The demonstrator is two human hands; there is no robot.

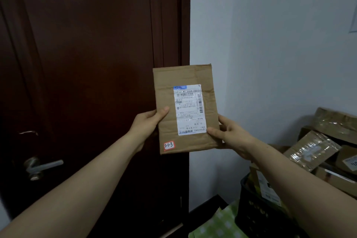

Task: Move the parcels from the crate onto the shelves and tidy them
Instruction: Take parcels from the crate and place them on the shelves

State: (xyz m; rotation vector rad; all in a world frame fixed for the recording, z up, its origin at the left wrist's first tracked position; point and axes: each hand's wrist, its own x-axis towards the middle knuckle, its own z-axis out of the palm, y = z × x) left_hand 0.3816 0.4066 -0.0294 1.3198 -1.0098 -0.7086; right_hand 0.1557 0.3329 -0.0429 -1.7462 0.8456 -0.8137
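I hold a flat brown cardboard parcel (168,91) upright at arm's length, its face towards me. It carries a white shipping label and a small red-edged sticker reading 3-1-3 at its lower left corner. My left hand (149,123) grips its left edge, thumb on the front. My right hand (229,134) grips its lower right edge, thumb across the label's corner. Down at the right stands a black crate (257,216), with several taped cardboard parcels (311,150) piled in and behind it. No shelves are in view.
A dark brown door (92,63) with a metal lever handle (41,167) fills the left half. A pale wall (280,44) is on the right. A green checked bag (216,224) lies on the floor beside the crate.
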